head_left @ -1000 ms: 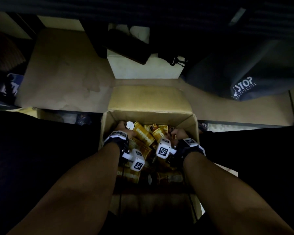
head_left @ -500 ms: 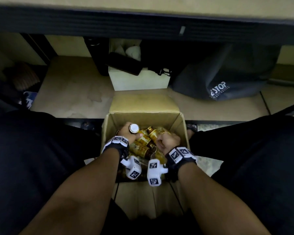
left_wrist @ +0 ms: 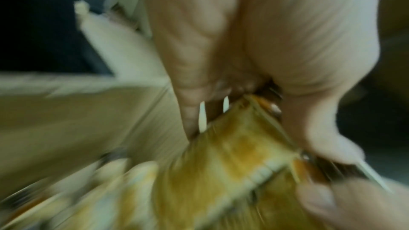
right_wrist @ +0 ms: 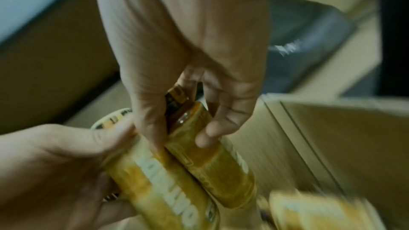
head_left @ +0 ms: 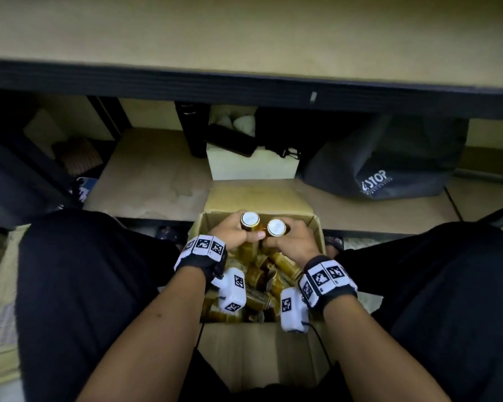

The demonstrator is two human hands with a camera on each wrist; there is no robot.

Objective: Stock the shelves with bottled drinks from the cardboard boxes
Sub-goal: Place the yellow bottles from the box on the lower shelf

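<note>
We've got both hands over the open cardboard box (head_left: pixel 317 227) between our knees — left hand (head_left: pixel 235 235) curled round one yellow-labelled bottle (head_left: pixel 249 224), right hand (head_left: pixel 294 242) wrapped round a second bottle (head_left: pixel 276 227). The two white caps stand side by side, upright, bodies touching. Below them, more bottles (head_left: pixel 262 288) lie jumbled in the box — the shelf (head_left: pixel 244 33) runs across above.

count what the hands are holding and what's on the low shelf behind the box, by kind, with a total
bottles held upright in hands: 2, left hand's bottle, right hand's bottle
open cardboard box of bottles: 1
white box on the low shelf: 1
dark bag: 1
total: 5
</note>
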